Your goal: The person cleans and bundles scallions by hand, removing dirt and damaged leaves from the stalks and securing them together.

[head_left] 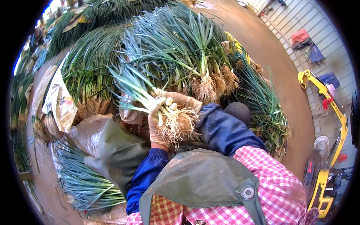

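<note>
In front of my chest I hold a small bunch of green onions [144, 92], leaves toward the upper left and a shaggy tuft of pale roots [178, 125] toward me. My left hand [155, 129], in a tan glove, is closed round the white stalks from below. Across the far side of the stalks lies my right hand [183, 100], also gloved, its fingers bent against them. Pale rounded tips show among the stalks; I cannot tell if they are glove fingertips or stalk ends. Just beyond is a large heap of green onions [168, 41], roots facing me.
More green onions lie in a pile [97, 56] at left, a bundle [90, 180] by my left knee and a heap [264, 116] at right. A white sack [62, 101] stands at left. A yellow toy-like excavator arm [337, 112] is at the right wall, beyond brown floor [277, 71].
</note>
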The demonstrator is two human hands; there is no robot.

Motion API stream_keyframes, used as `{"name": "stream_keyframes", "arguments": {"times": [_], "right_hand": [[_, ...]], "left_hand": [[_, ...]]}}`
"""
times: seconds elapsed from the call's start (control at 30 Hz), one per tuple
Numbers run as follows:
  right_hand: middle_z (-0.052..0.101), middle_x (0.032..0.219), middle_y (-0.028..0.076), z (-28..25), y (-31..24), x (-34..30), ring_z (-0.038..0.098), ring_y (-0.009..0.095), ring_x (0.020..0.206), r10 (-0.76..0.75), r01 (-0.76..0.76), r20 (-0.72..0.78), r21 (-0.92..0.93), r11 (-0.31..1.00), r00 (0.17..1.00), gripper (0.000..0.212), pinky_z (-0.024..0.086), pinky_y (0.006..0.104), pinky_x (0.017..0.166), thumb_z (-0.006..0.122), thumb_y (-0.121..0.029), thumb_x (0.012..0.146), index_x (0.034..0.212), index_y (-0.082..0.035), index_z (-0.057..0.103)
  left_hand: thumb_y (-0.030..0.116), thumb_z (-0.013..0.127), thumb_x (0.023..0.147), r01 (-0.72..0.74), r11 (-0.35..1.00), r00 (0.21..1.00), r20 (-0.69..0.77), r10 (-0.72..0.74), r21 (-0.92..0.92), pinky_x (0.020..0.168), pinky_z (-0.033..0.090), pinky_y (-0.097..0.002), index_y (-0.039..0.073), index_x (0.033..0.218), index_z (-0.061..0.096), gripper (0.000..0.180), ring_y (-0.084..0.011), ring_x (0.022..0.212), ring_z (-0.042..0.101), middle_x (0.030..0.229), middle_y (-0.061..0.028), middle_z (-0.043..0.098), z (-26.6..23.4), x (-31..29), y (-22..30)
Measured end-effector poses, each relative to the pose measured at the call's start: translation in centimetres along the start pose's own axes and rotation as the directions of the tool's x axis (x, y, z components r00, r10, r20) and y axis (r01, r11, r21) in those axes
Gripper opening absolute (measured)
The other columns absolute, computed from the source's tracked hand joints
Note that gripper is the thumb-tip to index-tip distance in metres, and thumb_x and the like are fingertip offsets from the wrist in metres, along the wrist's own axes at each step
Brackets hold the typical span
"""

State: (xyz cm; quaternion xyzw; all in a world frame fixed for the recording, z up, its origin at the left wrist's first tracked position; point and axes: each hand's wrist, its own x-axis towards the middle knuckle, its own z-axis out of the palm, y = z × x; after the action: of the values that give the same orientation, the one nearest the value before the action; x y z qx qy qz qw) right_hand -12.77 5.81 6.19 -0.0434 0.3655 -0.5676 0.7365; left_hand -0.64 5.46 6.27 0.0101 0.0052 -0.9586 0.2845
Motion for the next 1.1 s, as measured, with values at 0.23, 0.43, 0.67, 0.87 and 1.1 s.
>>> {"name": "stream_keyframes", "arguments": {"times": [0.23,0.43,0.67,0.87,1.1], "right_hand": [[0.066,0.084,0.013,-1.3,-4.2,1.3,0.063,0.032,0.075,-0.660,-0.259,-0.068,-0.946,-0.196,0.748,0.037,0.049,0.0415,0.070,0.046,-0.042,0.092,0.092,-0.010,0.063],[0.063,0.072,0.005,-2.3,-2.1,0.7,0.061,0.017,0.065,-0.763,0.331,0.245,-0.943,-0.044,0.598,0.025,0.050,0.0297,0.059,0.045,-0.023,0.097,0.088,-0.009,0.063],[0.059,0.060,0.004,0.7,-0.6,-10.6,0.056,0.013,0.052,-0.211,0.413,0.377,-0.609,0.677,0.902,0.027,0.047,0.0234,0.051,0.054,-0.025,0.093,0.078,-0.003,0.058],[0.070,0.089,0.016,0.9,-0.9,-17.2,0.068,0.018,0.077,0.465,-0.152,0.225,-0.750,0.644,0.856,0.027,0.054,0.0271,0.063,0.055,-0.024,0.092,0.092,0.001,0.064],[0.067,0.098,0.008,-4.2,-3.0,-8.6,0.064,0.021,0.088,-0.148,-0.189,-0.171,-0.976,-0.110,0.974,0.042,0.052,0.0356,0.077,0.057,-0.042,0.089,0.112,-0.008,0.061]], "left_hand": [[0.020,0.057,0.089,0.104,0.966,0.951,-0.308,-0.027,0.237,0.079,0.054,-0.0380,0.002,0.111,0.058,0.029,-0.0272,0.088,0.063,0.104,-0.0159,0.063,-2.5,-1.4,-0.7],[0.020,0.058,0.089,0.178,0.963,0.944,-0.312,-0.109,0.204,0.073,0.054,-0.0360,0.002,0.109,0.059,0.027,-0.0256,0.080,0.063,0.097,-0.0155,0.065,-0.8,-4.4,-0.3],[0.014,0.053,0.090,0.112,0.970,0.922,-0.385,-0.021,0.215,0.059,0.055,-0.0332,0.001,0.101,0.058,0.017,-0.0222,0.067,0.063,0.081,-0.0112,0.064,0.5,-4.3,-0.4],[0.016,0.056,0.088,0.057,0.977,0.950,-0.312,0.011,0.206,0.066,0.053,-0.0322,0.003,0.104,0.057,0.020,-0.0210,0.072,0.060,0.085,-0.0087,0.062,-2.0,-3.7,0.2],[0.022,0.057,0.086,0.089,0.982,0.957,-0.287,-0.038,0.167,0.067,0.051,-0.0361,0.003,0.105,0.058,0.027,-0.0234,0.074,0.060,0.089,-0.0109,0.063,-1.0,-4.2,0.4]]}}
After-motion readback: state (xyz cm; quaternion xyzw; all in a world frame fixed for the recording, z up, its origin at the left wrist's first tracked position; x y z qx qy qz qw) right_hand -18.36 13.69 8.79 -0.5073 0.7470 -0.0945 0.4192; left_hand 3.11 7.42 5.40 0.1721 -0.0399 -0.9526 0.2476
